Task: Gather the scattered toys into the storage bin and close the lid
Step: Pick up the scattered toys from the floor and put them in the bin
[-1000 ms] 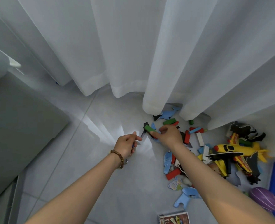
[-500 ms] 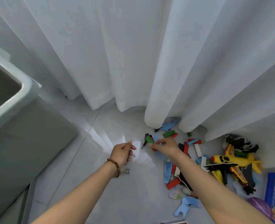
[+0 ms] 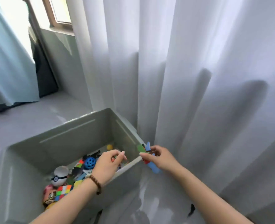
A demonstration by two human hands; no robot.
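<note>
Clutching blurred toy pieces (image 3: 147,155), right hand (image 3: 161,159) beside bin (image 3: 78,135).

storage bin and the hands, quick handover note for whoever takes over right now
Left hand: over the open storage bin, fingers curled; whether it holds a small piece cannot be told.
Right hand: just outside the bin's right corner, pinching a bunch of flat toy pieces, blue, green and red, not yet over the opening.
Bin: already holds toys, among them a puzzle cube, a blue holed ball and a red and white ball.
Done: a good part of the toys is in.
Left: drop this handful in, check the floor for more, close the lid. No lid is in view.
</note>
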